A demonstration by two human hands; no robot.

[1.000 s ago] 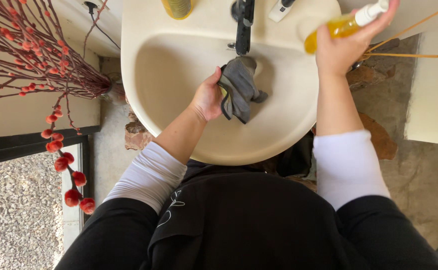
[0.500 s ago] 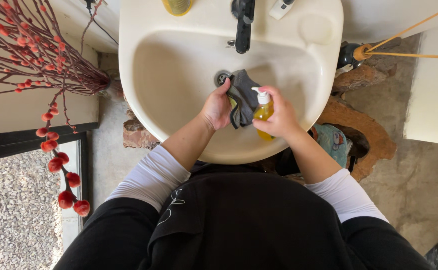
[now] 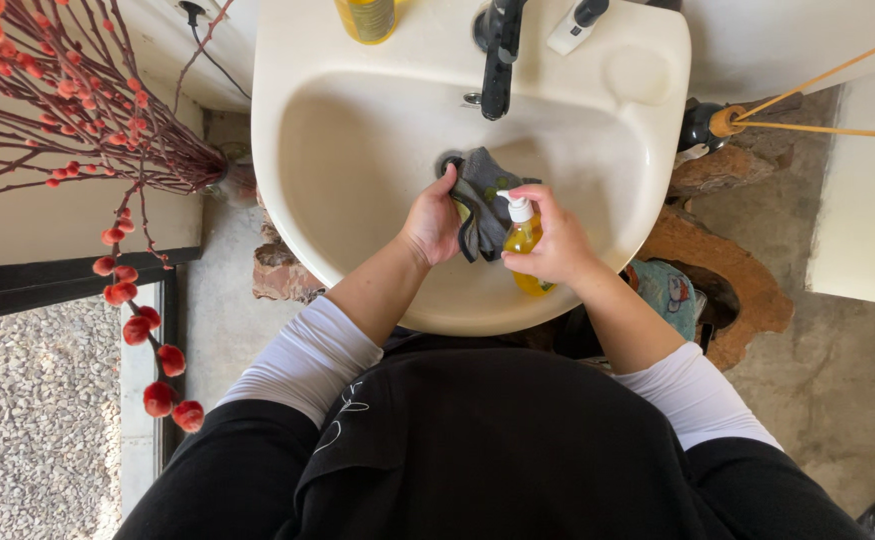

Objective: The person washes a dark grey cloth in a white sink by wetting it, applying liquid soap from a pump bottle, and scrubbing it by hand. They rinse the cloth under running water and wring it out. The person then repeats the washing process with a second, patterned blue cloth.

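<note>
Over the bowl of a white pedestal sink, the left hand is gripping a dark grey cloth, fingers closed around its bunched left edge. The cloth is hanging in soft, crumpled folds just beside the drain, with a small yellowish patch showing on its upper face. The right hand is wrapping tightly around a small pump bottle of clear yellow liquid; the bottle is standing nearly upright, its white pump head pointing toward the cloth and almost touching it. The two hands are sitting close together, the cloth between them, both held above the front half of the bowl.

A black tap is reaching out over the basin from the back rim. A second yellow bottle is standing on that rim to the left of the tap, and a white object is lying to its right. Branches with red buds are spreading across the left side, and thin wooden sticks are jutting in from the right.
</note>
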